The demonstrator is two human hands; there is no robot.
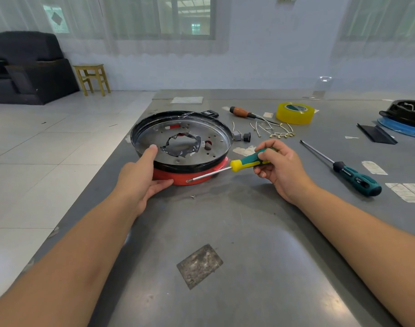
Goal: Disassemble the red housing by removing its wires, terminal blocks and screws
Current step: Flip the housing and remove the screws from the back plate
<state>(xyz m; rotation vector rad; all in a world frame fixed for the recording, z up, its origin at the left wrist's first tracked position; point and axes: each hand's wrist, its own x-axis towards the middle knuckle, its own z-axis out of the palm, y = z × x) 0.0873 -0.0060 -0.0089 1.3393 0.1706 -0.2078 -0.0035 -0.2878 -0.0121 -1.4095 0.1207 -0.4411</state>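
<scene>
Glossy red housing [190, 177], brushed-metal table [237, 220]

Your view is bright and evenly lit by diffuse daylight from the curtained windows [187, 17] ahead. The steel table [249, 232] returns broad soft glare between your forearms, and shadows under your hands are faint and soft-edged. Wide-angle distortion bows the floor tiles [36, 147] and stretches your forearms toward the lower corners. The distant wall appears slightly hazy.
</scene>
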